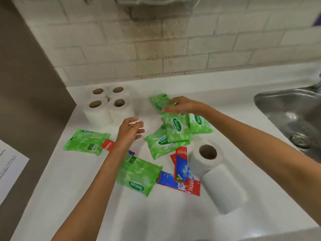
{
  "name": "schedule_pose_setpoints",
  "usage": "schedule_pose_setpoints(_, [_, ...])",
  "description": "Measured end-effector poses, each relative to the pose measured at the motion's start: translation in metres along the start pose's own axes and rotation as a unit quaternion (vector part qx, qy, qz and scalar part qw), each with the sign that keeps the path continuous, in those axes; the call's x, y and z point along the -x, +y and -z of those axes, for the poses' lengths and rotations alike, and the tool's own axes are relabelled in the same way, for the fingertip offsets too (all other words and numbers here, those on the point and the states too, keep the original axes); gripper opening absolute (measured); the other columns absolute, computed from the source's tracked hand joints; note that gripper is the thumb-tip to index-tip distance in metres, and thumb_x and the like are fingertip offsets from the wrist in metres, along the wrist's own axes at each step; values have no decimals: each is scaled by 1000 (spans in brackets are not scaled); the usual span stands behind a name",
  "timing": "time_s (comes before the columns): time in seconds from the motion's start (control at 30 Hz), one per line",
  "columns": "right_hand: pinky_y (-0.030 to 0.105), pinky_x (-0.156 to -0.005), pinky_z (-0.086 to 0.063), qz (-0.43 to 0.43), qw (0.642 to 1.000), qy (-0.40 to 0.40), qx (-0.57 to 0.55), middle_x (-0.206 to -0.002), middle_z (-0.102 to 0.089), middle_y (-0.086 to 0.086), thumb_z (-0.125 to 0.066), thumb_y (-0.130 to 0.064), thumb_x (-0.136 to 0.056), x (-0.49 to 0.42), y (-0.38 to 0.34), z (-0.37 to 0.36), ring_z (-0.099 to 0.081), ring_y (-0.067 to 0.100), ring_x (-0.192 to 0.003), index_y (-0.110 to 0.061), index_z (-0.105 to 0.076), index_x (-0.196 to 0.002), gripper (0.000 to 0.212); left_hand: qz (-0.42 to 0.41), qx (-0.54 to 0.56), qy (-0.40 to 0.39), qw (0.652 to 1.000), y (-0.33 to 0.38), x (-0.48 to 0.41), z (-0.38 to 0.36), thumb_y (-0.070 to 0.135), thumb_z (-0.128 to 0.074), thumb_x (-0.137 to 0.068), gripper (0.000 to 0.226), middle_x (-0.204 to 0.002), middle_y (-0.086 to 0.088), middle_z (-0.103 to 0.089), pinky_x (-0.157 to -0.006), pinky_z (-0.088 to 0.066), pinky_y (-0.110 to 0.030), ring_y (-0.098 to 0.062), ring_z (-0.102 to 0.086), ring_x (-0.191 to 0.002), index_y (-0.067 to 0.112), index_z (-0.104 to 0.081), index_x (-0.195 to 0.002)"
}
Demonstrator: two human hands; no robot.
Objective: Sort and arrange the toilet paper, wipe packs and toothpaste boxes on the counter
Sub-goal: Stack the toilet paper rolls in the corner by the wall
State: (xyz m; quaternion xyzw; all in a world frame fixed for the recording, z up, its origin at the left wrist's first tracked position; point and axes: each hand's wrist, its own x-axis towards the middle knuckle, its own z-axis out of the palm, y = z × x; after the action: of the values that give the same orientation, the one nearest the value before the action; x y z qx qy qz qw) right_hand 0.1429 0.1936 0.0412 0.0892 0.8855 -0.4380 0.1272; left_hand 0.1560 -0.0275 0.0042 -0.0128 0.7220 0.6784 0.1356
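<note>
Several white toilet rolls (104, 108) stand upright in a block at the back left of the white counter (156, 214). Another roll (206, 159) stands at the right with one more roll (224, 188) lying on its side against it. Green wipe packs are scattered about: one at the left (83, 142), one at the front (139, 174), overlapping ones in the middle (177, 131) and one at the back (158, 101). Red and blue toothpaste boxes (180, 169) lie between the packs and the rolls. My left hand (130, 132) hovers with relaxed fingers, holding nothing. The straight fingers of my right hand (180, 106) lie over the back pack.
A steel sink (286, 108) is set into the counter at the right, with its drain (299, 139) near my right forearm. A brown panel (26, 84) bounds the counter on the left, with a printed sheet (10, 171) on it. A tiled wall (156, 40) stands behind.
</note>
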Motion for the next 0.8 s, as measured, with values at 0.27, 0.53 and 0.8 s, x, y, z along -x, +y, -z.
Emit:
schedule_pose_setpoints(0.27, [26, -70, -43, -83, 995, 41, -47, -105, -61, 2, -67, -44, -80, 93, 71, 18, -60, 18, -90, -20, -52, -125, 54, -67, -162, -214, 961, -4, 51, -64, 14, -69, -80, 47, -106, -1, -52, -77, -48, -23, -12, -55, -89, 21, -46, -121])
schedule_pose_setpoints(0.53, [33, -85, -45, -146, 976, 88, -136, -108, -63, 6, -60, -44, -85, 159, 126, 9, -60, 18, -90, -16, -56, -121, 46, -123, -294, -322, 892, -30, 71, -111, 28, -84, -61, 103, -144, 4, -38, -101, -37, -27, -15, -44, -126, 28, -22, -144])
schedule_pose_setpoints(0.8, [36, -93, -46, -155, 967, 112, -169, -120, -62, 11, -55, -44, -88, 185, 141, 8, -61, 23, -100, -12, -51, -128, 51, -138, -300, -328, 885, -38, 68, -125, 28, -84, -61, 96, -139, 6, -47, -94, -36, -21, -13, -47, -123, 29, -29, -141])
